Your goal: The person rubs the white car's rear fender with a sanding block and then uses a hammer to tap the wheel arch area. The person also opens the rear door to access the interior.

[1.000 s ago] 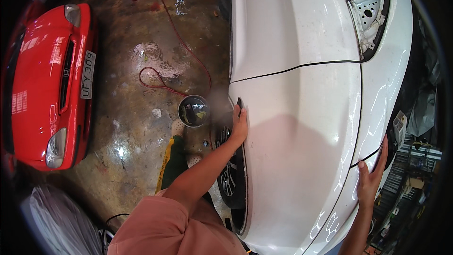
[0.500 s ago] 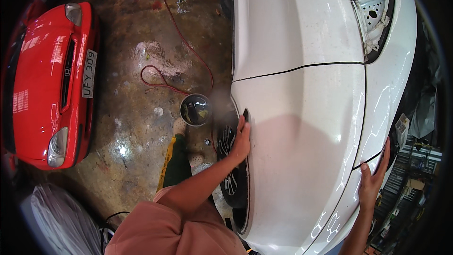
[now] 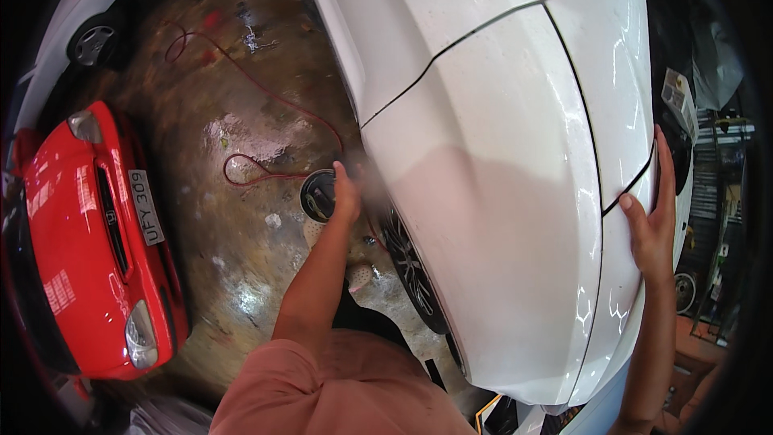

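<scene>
— Down on the left, what's the left hand (image 3: 346, 196) doing? From up here it's overlapping the right side of the bucket (image 3: 305, 192), but I can't tell if it's touching the rim.

— Same, can't tell. It's looking blurry, fingers pointing away from the body, and I'm not seeing whether they're closing on anything. Right hand (image 3: 656, 229) is easier: it's lying spread on the white car (image 3: 491, 217), thumb apart from the fingers, gripping nothing, thumb tip sitting right by the dark seam (image 3: 636, 185).

— Any tips for working like that?

— Imo I'd be resting the right palm flat, steadying the body without leaning hard on the seam. With the left I'd be going slow and eyeing the rim, so nothing's tipping.

— Anything nearby worth watching?

— Yeah. Bucket's standing on the floor (image 3: 241, 229) just beside the white car, and the hose (image 3: 278, 98) is looping right next to it. A shoe (image 3: 361, 275) is sitting near there too, close to the wheel (image 3: 412, 270). Floor's looking shiny, so I'd be stepping carefully. Red car (image 3: 88, 250) is standing well apart, off left.
</scene>
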Demonstrator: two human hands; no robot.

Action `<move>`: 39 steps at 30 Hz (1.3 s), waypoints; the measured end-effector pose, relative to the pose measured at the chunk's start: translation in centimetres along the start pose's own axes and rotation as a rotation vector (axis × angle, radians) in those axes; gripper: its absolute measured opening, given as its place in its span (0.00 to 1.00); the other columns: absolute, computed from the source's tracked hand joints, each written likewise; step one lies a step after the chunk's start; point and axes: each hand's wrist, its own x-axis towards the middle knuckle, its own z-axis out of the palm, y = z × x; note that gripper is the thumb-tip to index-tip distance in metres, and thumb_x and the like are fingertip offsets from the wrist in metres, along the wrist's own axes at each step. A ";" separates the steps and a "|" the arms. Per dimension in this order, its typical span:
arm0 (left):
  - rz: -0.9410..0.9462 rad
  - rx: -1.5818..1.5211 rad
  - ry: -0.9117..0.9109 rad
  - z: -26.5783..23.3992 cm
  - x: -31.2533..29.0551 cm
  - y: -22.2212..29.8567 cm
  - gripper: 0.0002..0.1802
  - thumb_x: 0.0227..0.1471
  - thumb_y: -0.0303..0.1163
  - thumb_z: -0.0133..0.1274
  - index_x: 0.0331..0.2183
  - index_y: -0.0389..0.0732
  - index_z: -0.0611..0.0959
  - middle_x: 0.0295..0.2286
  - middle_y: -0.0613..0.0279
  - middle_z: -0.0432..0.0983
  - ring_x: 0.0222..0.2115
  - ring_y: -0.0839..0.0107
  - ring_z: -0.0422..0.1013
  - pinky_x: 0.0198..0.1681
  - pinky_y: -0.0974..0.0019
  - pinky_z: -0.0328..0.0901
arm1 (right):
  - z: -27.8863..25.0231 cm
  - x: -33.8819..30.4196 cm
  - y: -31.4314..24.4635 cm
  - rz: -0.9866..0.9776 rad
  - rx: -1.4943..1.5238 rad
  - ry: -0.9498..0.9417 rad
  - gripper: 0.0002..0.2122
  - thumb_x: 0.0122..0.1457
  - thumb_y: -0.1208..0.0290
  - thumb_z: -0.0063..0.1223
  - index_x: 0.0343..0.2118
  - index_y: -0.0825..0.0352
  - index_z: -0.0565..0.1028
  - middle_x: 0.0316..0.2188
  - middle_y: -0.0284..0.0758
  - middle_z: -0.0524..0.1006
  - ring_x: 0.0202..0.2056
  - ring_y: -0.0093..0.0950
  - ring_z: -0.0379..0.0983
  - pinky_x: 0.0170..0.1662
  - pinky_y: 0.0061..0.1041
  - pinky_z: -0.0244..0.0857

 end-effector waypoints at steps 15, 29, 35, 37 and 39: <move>0.108 0.362 -0.078 6.2 -5.1 -3.4 0.50 0.67 0.69 0.31 0.69 0.35 0.60 0.64 0.49 0.65 0.62 0.62 0.64 0.66 0.64 0.57 | 0.3 0.0 0.6 0.028 -0.063 -0.014 0.48 0.55 0.48 0.64 0.73 0.63 0.52 0.73 0.44 0.54 0.73 0.43 0.50 0.74 0.45 0.45; 0.410 0.635 -0.156 6.6 -18.6 -4.6 0.38 0.74 0.51 0.30 0.70 0.30 0.53 0.71 0.47 0.47 0.72 0.60 0.41 0.74 0.62 0.37 | 0.6 -0.6 -0.2 0.026 0.044 0.020 0.43 0.54 0.66 0.61 0.73 0.62 0.54 0.73 0.41 0.55 0.73 0.41 0.49 0.75 0.42 0.40; 0.237 0.518 -0.397 2.9 -19.3 -2.6 0.40 0.73 0.54 0.31 0.69 0.30 0.56 0.70 0.48 0.50 0.72 0.61 0.44 0.74 0.64 0.38 | -0.5 0.1 -1.7 -0.041 0.109 0.052 0.44 0.51 0.77 0.61 0.73 0.63 0.54 0.73 0.42 0.55 0.73 0.40 0.49 0.75 0.39 0.39; 0.197 0.678 -0.452 1.7 -22.4 -0.7 0.41 0.73 0.55 0.31 0.69 0.31 0.56 0.70 0.48 0.50 0.72 0.61 0.44 0.74 0.64 0.37 | -1.1 -0.6 -0.7 -0.025 0.081 0.057 0.44 0.51 0.77 0.61 0.73 0.63 0.54 0.73 0.42 0.55 0.73 0.40 0.49 0.75 0.39 0.39; 0.089 0.807 -0.488 -0.8 -24.5 -0.6 0.42 0.72 0.58 0.31 0.70 0.34 0.56 0.69 0.48 0.53 0.70 0.60 0.50 0.72 0.63 0.42 | -1.8 -2.2 0.3 -0.005 0.090 0.090 0.44 0.52 0.74 0.62 0.73 0.65 0.54 0.73 0.44 0.56 0.73 0.42 0.49 0.75 0.39 0.40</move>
